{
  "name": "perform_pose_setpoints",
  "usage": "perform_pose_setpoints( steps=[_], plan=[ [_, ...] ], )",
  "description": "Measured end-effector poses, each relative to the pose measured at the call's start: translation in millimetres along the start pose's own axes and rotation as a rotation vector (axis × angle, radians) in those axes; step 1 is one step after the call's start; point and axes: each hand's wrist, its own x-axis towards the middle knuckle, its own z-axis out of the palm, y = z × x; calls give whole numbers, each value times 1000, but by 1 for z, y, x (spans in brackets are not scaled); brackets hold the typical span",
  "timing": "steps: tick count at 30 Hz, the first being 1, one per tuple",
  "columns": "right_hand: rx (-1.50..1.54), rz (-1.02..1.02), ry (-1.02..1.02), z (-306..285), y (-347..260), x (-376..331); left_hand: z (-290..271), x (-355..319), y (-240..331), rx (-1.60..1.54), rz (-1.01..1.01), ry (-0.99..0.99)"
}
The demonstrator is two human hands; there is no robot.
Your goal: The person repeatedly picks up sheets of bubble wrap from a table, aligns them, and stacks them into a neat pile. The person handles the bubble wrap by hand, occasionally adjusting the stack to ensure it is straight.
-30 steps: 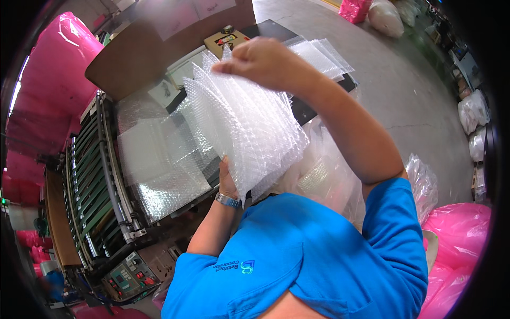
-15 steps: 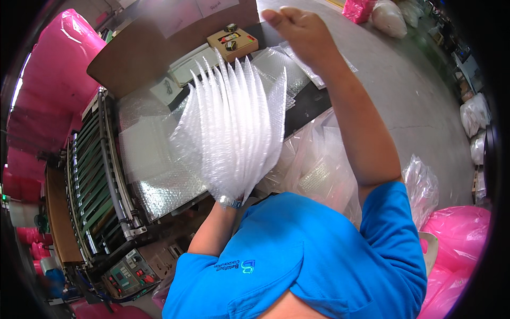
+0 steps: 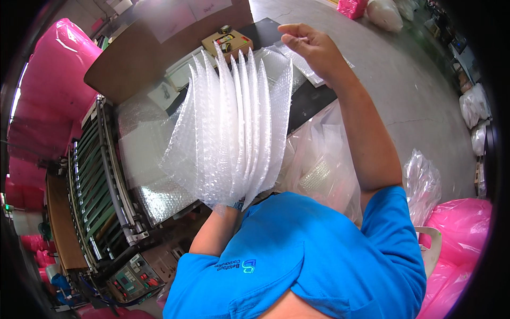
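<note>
A fan of clear bubble wrap sheets or pouches [image 3: 226,127] stands up in front of my chest, its free edges pointing away from me and spread apart. My left hand is hidden behind the bundle's lower end, gripping it there; only the wrist with a watch and the left forearm [image 3: 215,234] show. Raised to the right of the fan, my right hand [image 3: 316,50] is apart from it. Its fingers are stretched toward the left with a gap to the thumb, and nothing shows between them.
More bubble wrap [image 3: 154,159] lies flat on the dark table [image 3: 311,103]. A cardboard box [image 3: 236,43] with tape rolls is at the back, before a brown board [image 3: 159,53]. A roller machine [image 3: 90,181] stands left. Clear plastic [image 3: 324,170] and pink bags [image 3: 457,234] are on the right.
My right hand has come down and slightly right, its fingers uncurling from a more closed shape. The bubble wrap fan has shifted a little and its layers stand differently spread.
</note>
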Motion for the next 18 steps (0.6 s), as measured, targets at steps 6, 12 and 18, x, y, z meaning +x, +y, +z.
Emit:
perform_pose_setpoints(
  steps=[6,12,18],
  plan=[
    [147,289,-43,-8,21,-19,-3,-2,2,8,-19,-17],
    [539,548,-196,9,47,-63,-12,5,8,2,-39,-60],
    [742,459,-382,18,43,-92,-26,19,23,261,37,-25]
  ],
)
